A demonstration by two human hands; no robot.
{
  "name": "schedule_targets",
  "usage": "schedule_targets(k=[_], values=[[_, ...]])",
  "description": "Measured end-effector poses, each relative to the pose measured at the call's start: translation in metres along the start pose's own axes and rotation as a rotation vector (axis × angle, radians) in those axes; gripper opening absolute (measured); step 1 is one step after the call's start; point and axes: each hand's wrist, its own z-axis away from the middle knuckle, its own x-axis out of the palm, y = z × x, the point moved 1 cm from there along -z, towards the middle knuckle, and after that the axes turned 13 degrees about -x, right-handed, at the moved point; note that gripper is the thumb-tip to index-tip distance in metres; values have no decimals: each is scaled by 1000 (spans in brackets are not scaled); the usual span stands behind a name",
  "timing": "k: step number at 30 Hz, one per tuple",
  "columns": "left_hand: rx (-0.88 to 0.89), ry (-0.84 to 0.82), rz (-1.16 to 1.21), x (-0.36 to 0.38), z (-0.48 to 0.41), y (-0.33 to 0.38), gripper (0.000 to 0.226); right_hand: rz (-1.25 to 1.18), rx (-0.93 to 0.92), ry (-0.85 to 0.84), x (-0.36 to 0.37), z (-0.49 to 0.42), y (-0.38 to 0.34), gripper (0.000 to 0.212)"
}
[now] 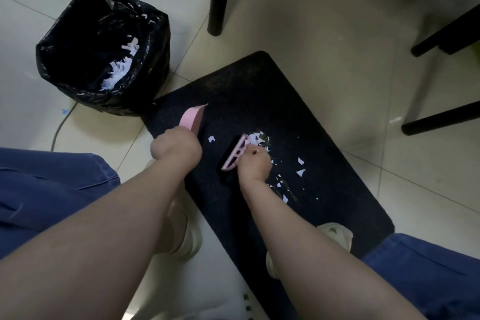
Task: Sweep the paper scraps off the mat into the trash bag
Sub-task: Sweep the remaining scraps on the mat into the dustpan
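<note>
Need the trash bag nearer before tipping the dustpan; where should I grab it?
Pinch the trash bag by its rim on the side facing the mat, coming from above. The mouth stands open upward, and that edge lies nearest the left hand, which holds the dustpan.

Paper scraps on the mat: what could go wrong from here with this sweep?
1. The scraps lie scattered beyond the brush in the right hand; one stroke would likely miss some.
2. The dustpan in the left hand sits near the edge of the mat; overshooting scraps may land on the floor.
3. The trash bag stands off the mat, so carrying could spill some.
</note>
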Motion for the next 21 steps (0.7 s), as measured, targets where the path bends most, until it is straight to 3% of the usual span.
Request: schedule_targets(k=[3, 8, 11, 14, 17, 21], values=[[7, 4, 8, 4, 1, -4, 38, -282, 5, -66, 22, 7, -4, 16], [0, 2, 16, 4, 2, -5, 37, -594, 79, -198, 42, -2, -22, 22], [-1, 1, 16, 3, -1, -2, 37, -116, -75, -247, 32, -16, -21, 27], [-5, 0, 25, 2, -4, 2, 40, 305, -252, -136, 6, -26, -28, 25], [8, 4, 33, -1, -4, 7, 37, 312, -322, -61, -7, -31, -33, 25], [34, 24, 20, 0, 0, 6, 34, 246, -238, -200, 9, -30, -28, 25]])
